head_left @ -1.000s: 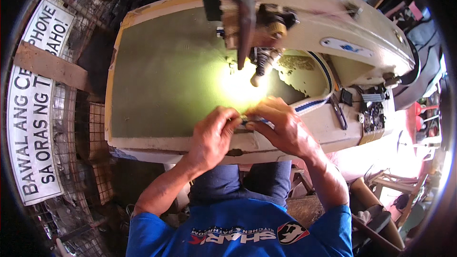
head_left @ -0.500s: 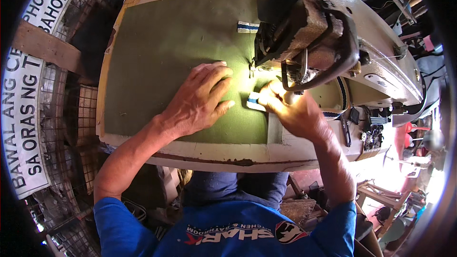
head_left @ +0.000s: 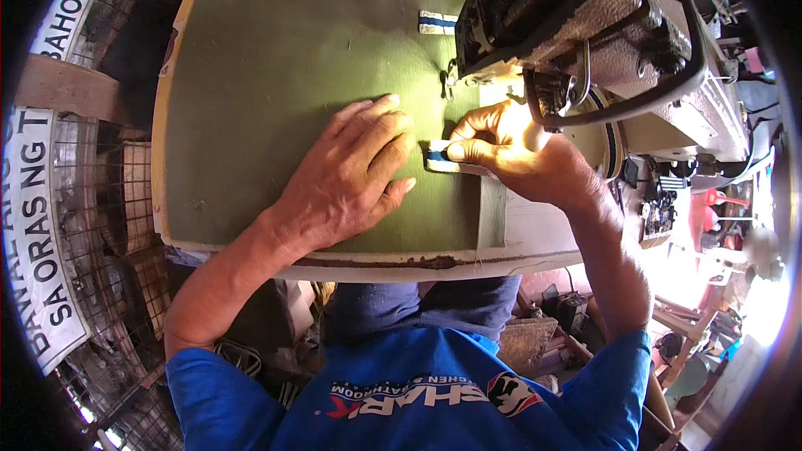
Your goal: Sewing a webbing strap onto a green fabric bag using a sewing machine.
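A wide piece of olive-green fabric point(head_left: 251, 75) is spread over the sewing machine's table. My left hand point(head_left: 347, 171) rests flat on it, fingers stretched out and holding nothing. To its right, my right hand point(head_left: 522, 146) pinches a short white-and-blue striped strip of webbing point(head_left: 438, 155) between thumb and fingers, against the fabric near its right edge. A second piece of striped webbing point(head_left: 437, 23) lies farther back on the fabric, its right end by the machine head. The sewing machine point(head_left: 576, 25) stands just beyond my right hand, its lamp lighting the fabric there.
The table's worn front edge point(head_left: 418, 265) runs in front of my lap. A longer striped band point(head_left: 614, 138) curves beside the machine. Small dark metal parts point(head_left: 660, 205) sit at the table's right. On the left is a wire mesh point(head_left: 125, 284) with white signs point(head_left: 38, 225).
My right hand still pinches the webbing, which now lies flatter and more sideways on the fabric. My left hand stays on the fabric. The whole view has shifted slightly.
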